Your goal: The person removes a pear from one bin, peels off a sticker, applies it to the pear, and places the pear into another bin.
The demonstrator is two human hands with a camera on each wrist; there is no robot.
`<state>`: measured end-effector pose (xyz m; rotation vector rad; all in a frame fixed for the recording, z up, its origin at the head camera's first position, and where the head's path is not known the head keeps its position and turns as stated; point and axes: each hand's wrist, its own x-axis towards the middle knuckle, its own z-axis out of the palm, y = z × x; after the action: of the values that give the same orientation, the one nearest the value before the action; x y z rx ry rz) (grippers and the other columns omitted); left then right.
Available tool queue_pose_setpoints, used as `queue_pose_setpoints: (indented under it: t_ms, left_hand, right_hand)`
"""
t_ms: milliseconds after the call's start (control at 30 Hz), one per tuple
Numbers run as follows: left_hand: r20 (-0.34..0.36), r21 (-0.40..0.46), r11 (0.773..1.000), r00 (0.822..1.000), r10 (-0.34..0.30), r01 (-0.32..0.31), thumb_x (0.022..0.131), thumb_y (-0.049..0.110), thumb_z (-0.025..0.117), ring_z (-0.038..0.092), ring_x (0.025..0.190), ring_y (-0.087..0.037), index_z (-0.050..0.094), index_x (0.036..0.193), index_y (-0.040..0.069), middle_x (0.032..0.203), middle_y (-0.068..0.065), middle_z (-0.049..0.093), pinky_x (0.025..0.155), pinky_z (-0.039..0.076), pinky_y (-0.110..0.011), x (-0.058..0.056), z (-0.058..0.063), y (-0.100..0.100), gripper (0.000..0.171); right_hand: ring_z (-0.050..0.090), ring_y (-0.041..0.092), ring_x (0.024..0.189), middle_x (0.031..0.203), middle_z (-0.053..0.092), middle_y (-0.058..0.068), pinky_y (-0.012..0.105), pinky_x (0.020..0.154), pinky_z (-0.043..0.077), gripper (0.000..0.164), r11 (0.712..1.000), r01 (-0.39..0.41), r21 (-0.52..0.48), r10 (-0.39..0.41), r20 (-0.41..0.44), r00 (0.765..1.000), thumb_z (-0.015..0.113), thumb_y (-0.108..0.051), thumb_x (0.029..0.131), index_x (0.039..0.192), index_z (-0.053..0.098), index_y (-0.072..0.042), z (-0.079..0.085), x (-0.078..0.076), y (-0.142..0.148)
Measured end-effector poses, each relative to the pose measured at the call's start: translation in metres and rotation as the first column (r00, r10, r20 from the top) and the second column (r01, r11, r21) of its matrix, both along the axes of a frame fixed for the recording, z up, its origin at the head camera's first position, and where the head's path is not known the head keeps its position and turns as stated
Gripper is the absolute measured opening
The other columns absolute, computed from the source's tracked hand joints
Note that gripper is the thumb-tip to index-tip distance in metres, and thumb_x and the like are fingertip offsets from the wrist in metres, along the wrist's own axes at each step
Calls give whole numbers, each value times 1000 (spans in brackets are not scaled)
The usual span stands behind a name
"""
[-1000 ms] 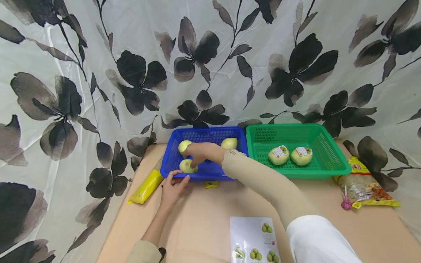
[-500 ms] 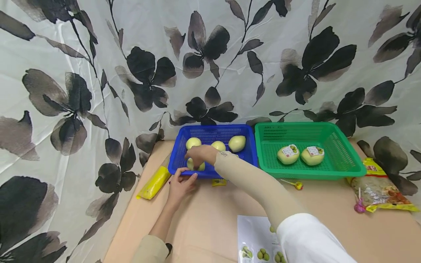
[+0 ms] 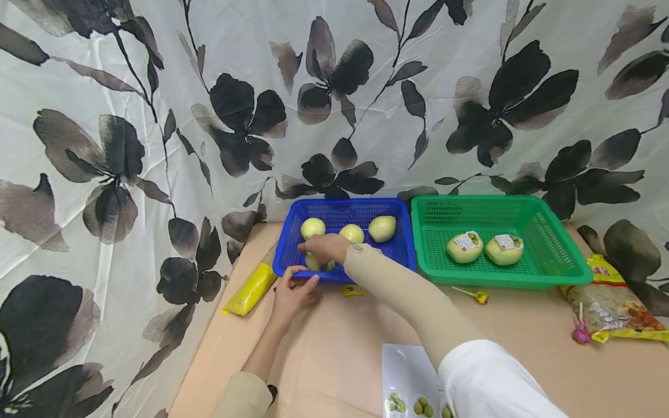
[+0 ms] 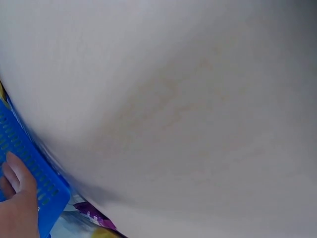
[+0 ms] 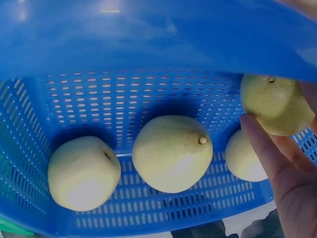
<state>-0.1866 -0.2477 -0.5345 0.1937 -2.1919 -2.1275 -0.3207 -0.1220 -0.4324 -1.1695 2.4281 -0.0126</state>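
Note:
A blue basket [image 3: 407,255] in the head view contains several pale yellow-green pears. My right hand [image 3: 326,248] reaches into its left side and grips the front-left pear [image 5: 275,106], fingers round its side and underside in the right wrist view. Beyond that hand lies the back-left pear [image 3: 312,227]; two more, a middle pear [image 5: 172,153] and a right-hand pear [image 5: 84,173], rest on the basket floor. With fingers over the front rim and thumb outside, my left hand [image 3: 289,299] holds the basket near its front-left corner.
To the right stands a green basket [image 3: 559,270] with two labelled pears [image 3: 464,247]. A yellow packet [image 3: 252,290] lies left, a lollipop [image 3: 481,298] and a food bag [image 3: 617,307] right. A printed sheet [image 3: 402,371] is in front, partly under my right arm.
My right hand has come down from between the two left pears onto the front one, uncovering the middle pear. The left hand stays at the rim. The head view has shifted slightly.

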Motion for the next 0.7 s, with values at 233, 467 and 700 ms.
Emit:
queue_pose_setpoints:
  t_ms: [233,467,700]
  left_hand:
    - [7,-11,1000,1000,5,-5,94,26,80,73,104,-40,58,128,10,113,-21,68,86,64,-54,-1,4,2,44]
    - [12,-12,1000,1000,-2,2,94,27,80,71,109,-47,58,127,12,114,-22,67,86,63,-56,0,5,1,43]
    - [25,-19,1000,1000,7,-6,92,30,81,71,106,-45,59,128,12,117,-24,67,87,63,-56,-2,5,1,46]
  right_hand:
    - [61,17,118,142,65,3,39,104,57,69,1000,-23,-16,23,-2,1000,87,-11,84,146,59,-21,-3,-8,9]
    - [61,17,109,137,66,4,37,98,59,70,999,3,-51,-3,19,1000,90,-9,81,144,61,-20,-2,-9,18]
    - [58,19,110,137,64,5,36,99,57,67,999,-16,-37,14,-53,999,86,-8,85,145,60,-21,13,-8,28]
